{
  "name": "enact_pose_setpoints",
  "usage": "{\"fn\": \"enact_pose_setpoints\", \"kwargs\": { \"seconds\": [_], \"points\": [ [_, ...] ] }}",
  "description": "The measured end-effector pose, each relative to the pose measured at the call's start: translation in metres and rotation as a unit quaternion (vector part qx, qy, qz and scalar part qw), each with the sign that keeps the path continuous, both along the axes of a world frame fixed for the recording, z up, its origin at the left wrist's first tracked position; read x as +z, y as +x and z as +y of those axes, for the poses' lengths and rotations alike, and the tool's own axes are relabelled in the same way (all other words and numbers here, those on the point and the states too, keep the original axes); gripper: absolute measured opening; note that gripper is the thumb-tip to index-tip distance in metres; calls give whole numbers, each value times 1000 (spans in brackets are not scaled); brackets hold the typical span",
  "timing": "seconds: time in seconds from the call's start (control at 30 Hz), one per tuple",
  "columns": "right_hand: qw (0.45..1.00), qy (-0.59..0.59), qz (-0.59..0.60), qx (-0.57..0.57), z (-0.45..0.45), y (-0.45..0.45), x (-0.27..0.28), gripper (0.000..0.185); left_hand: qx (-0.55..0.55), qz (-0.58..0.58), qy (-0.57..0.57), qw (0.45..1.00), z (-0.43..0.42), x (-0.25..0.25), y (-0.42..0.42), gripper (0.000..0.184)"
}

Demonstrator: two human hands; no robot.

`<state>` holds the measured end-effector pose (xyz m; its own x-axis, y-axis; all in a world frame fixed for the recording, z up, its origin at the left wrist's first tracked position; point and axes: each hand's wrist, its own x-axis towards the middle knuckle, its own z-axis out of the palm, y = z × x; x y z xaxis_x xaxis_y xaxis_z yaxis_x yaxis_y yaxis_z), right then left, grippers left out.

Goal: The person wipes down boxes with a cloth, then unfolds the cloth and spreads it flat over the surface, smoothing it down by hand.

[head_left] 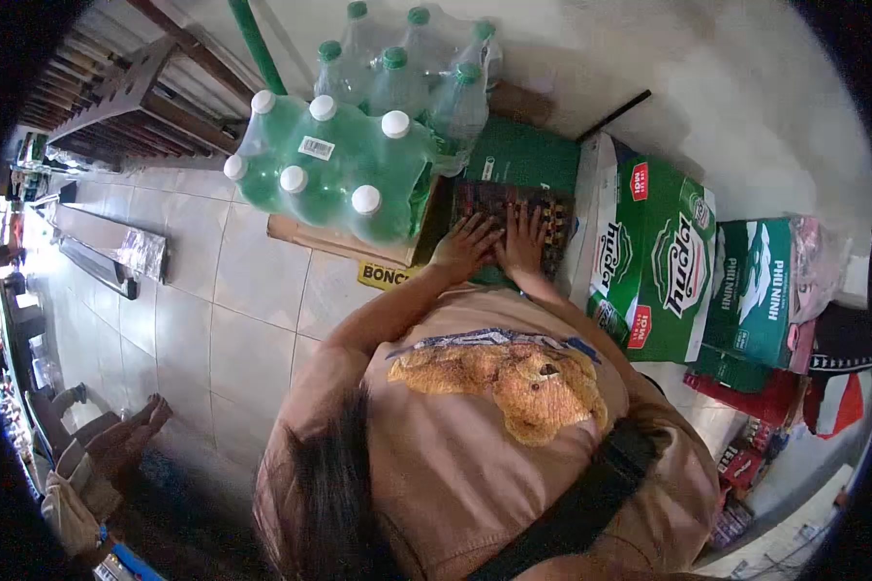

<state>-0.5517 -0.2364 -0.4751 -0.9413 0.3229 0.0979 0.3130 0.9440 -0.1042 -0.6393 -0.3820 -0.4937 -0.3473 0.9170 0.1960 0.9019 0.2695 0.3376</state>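
Note:
My left hand (467, 246) lies flat with its fingers spread on a dark, checkered-looking thing (475, 197), whose kind I cannot make out. Beside it, my right hand (521, 242) also rests flat on the same thing, fingers stretched out. A green box (523, 155) stands just behind the checkered thing. Immediately left of my hands sits a shrink-wrapped pack of green bottles with white caps (358, 160), on a brown carton (344, 242). A yellow label reading BONC (386, 275) shows below that carton.
Behind is a pack of clear bottles with green caps (394, 82). To the right stand a green and white Huda carton (657, 247) and a Phu Ninh pack (746, 281). Tiled floor (252, 276) stretches left, where another person's bare feet (145, 416) show. A wooden rack (131, 107) is at upper left.

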Motion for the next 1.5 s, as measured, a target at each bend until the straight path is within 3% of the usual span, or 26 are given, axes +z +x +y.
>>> {"fn": "enact_pose_setpoints", "kwargs": {
  "seconds": [0.1,0.17,0.3,0.47,0.6,0.7,0.77,0.87,1.1,1.17,1.3,1.37,1.4,1.47,1.5],
  "points": [
    [999,-24,-32,5,-9,8,3,76,-7,29,-30,999,-16,7,8,58],
    [998,-51,7,27,-10,12,-3,75,-29,-31,-55,998,-25,28,13,65],
    [997,-57,-19,38,0,4,7,73,-17,-7,-42,999,-15,14,11,67],
    [997,-13,70,37,19,-17,-3,70,0,9,14,1000,17,2,-12,61],
    [996,-16,74,36,35,-28,-9,69,-1,38,20,999,39,-15,-27,58],
    [998,-22,40,32,46,-36,-10,68,-11,-5,4,1000,49,-10,-34,58],
    [999,-6,29,34,51,-41,-13,73,1,17,-126,992,54,1,-36,57],
    [998,-21,-48,33,58,-46,-9,74,1,3,-160,987,58,15,-40,57],
    [997,-15,-62,31,62,-51,-16,76,9,-12,-152,988,59,10,-39,58],
    [995,-27,-90,24,61,-50,-11,76,5,-11,-38,999,57,-1,-39,58],
    [991,-22,-130,13,62,-52,-10,75,7,15,-56,998,59,6,-37,59],
    [989,-38,-143,19,61,-52,-8,74,0,10,-187,982,60,20,-38,60],
    [989,-38,-143,18,61,-52,-5,74,-1,11,-187,982,60,13,-39,60],
    [985,-45,-167,20,60,-53,2,74,-2,23,-25,999,59,-12,-42,58],
    [985,-45,-166,20,60,-53,1,74,-3,24,-24,999,59,-13,-41,58]
  ]
}}
